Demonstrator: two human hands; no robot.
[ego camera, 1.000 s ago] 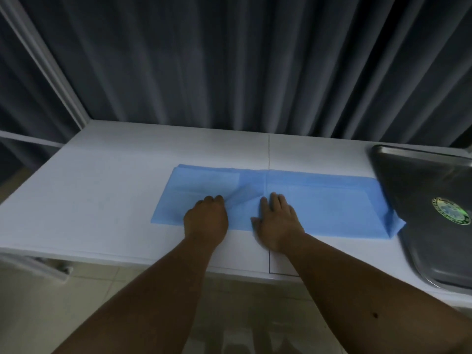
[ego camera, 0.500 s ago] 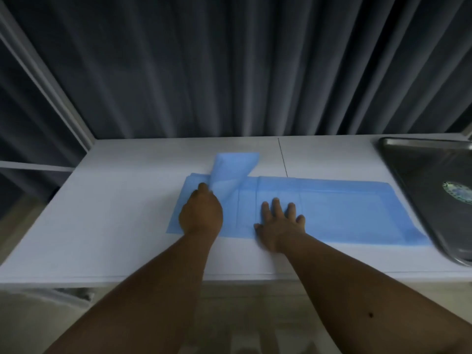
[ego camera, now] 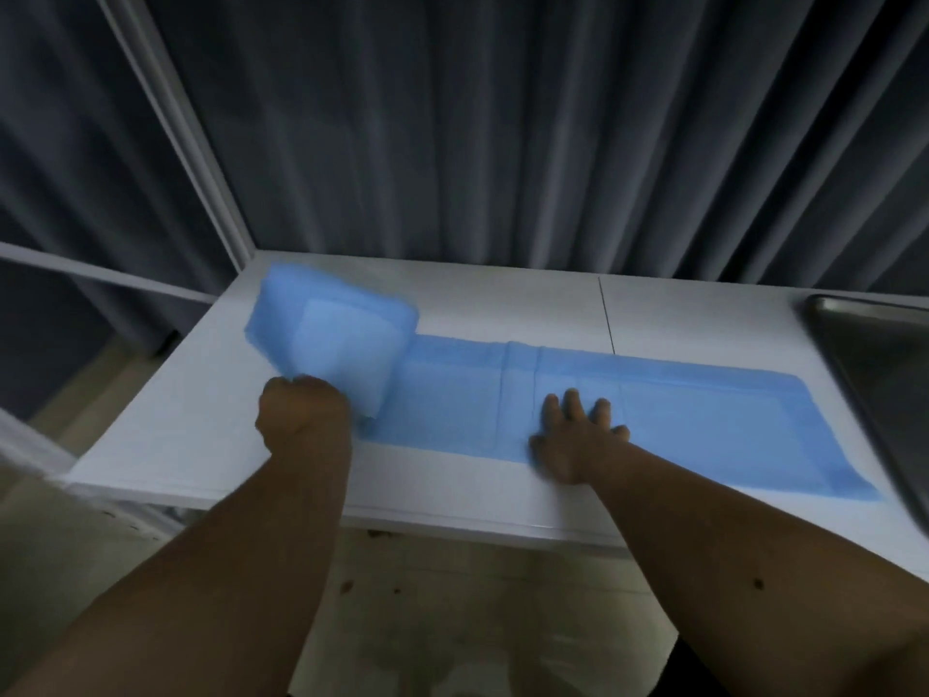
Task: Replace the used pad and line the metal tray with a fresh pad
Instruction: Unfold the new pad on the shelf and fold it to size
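No readable text, labels, brands, numbers or signs anywhere in view.

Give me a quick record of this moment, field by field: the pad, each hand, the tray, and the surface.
pad: blue pad lies partly unfolded on the table, its left section lifted
left hand: left hand grips the lifted section's near edge
right hand: right hand presses flat on the pad's near edge, fingers spread
tray: metal tray at the table's right end, bare, not yet lined
surface: white table in front of a dark curtain
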